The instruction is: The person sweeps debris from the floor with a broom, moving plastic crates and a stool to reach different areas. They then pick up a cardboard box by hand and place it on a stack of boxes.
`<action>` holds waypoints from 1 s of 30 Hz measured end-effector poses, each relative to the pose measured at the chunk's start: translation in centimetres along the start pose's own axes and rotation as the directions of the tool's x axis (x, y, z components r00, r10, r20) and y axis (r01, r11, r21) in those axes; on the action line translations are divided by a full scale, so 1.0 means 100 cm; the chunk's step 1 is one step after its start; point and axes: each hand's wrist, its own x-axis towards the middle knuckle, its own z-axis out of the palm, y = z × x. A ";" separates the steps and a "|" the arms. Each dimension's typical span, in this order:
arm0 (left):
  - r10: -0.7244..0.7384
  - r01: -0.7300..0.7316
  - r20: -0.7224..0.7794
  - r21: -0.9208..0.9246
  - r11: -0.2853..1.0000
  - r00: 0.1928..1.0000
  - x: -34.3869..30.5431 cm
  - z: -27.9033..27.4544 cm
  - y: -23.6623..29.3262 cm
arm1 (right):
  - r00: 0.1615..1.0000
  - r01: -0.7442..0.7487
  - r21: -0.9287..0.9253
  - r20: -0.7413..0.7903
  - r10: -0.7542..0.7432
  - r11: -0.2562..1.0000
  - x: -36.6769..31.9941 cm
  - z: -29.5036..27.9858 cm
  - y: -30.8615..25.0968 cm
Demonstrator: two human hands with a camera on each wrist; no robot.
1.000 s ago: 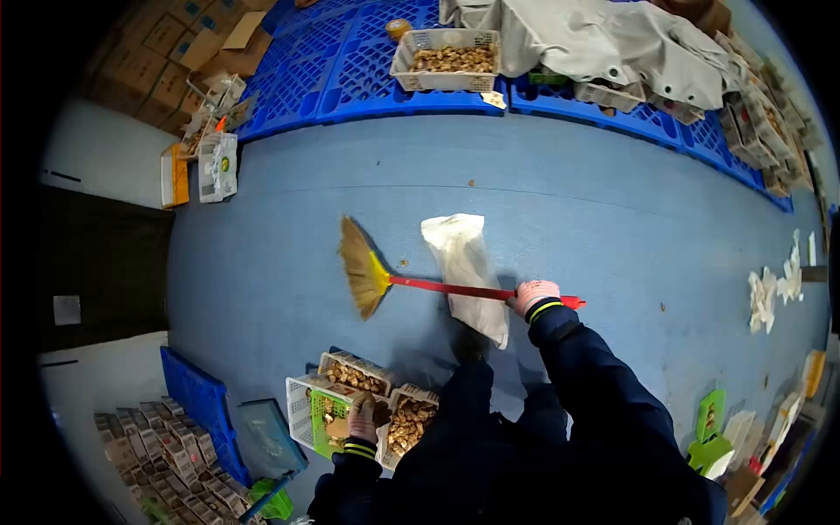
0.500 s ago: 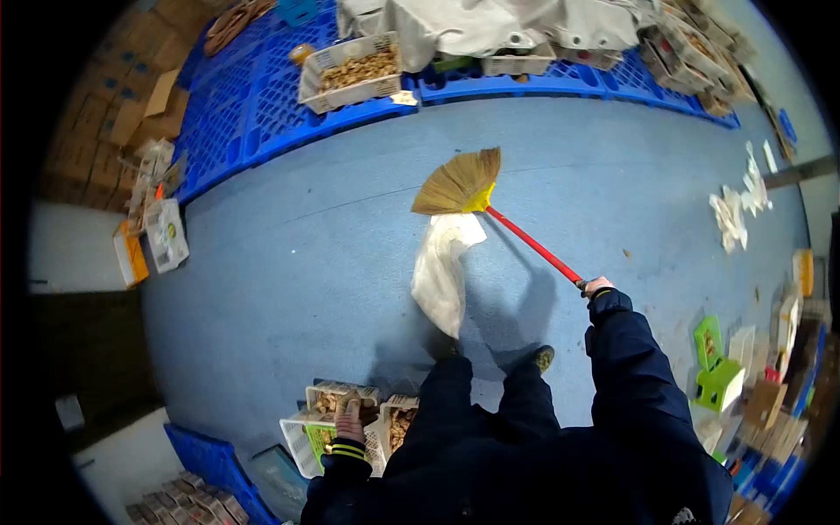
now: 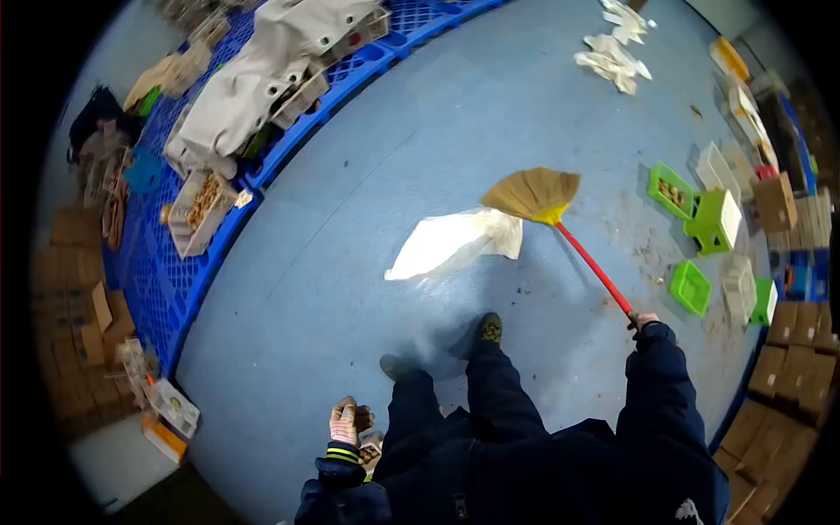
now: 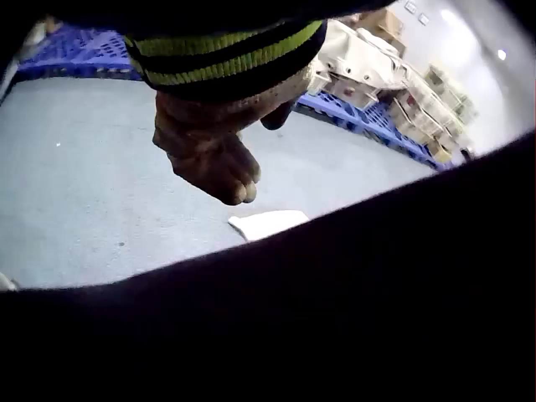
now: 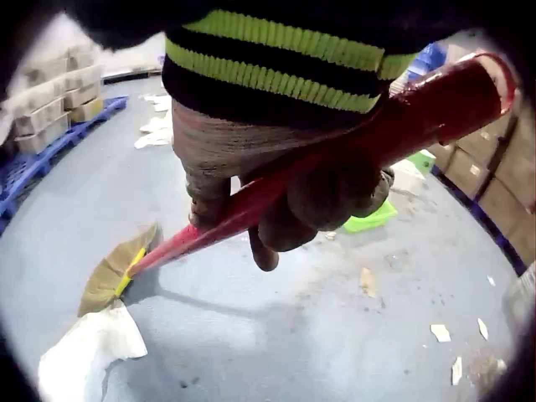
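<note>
The broom (image 3: 582, 254) lies slanted over the blue floor (image 3: 367, 175), its red handle running from the right hand (image 3: 643, 320) up and away to the straw bristles (image 3: 532, 192). The right hand, gloved, has its fingers (image 5: 318, 205) wrapped round the handle near its top end, with a short bit of red sticking out past the fist. The bristles rest on the floor, touching the edge of a white bag (image 3: 455, 243) that lies flat and crumpled there. In the right wrist view the bag's corner sits just under the bristles.

The left hand (image 3: 343, 422), also gloved, hangs low beside the person's leg. Its fingers (image 4: 234, 180) are loosely curled and hold nothing that can be seen. A white basket (image 3: 372, 448) shows just beside it, mostly hidden by the leg.

The person's shoes (image 3: 488, 330) stand on the floor near the bag.

To the right of the broom are two green baskets (image 3: 691, 287), a green stool (image 3: 716, 219) and stacks of cardboard boxes (image 3: 796, 367). Small scraps lie on the floor around them. White paper scraps (image 3: 612, 52) lie farther off at the top. Blue pallets (image 3: 175, 271) line the left side, carrying a grey cloth (image 3: 262, 70) and a crate (image 3: 203, 206) of brown pieces.
</note>
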 end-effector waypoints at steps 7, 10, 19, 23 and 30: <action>0.006 -0.060 0.233 0.227 0.972 0.973 0.013 0.113 0.062 | 0.978 -0.192 -0.085 0.060 0.198 0.978 -0.068 0.018 0.229; -0.005 -0.088 0.288 0.312 0.946 0.958 0.015 0.141 0.079 | 0.922 -0.384 -0.106 0.021 0.388 0.917 -0.131 0.042 0.278; -0.019 -0.191 0.510 0.356 0.915 0.860 0.041 0.140 0.088 | 0.500 -0.832 0.150 -0.214 0.839 0.534 -0.361 0.088 0.273; -0.064 -0.193 0.562 0.385 0.902 0.824 0.053 0.124 0.086 | 0.622 -0.749 0.103 -0.229 0.748 0.654 -0.438 0.145 0.271; -0.076 -0.275 0.619 0.451 0.849 0.781 0.040 0.132 0.090 | 0.871 -0.394 0.278 -0.190 0.452 0.876 -0.416 0.134 0.150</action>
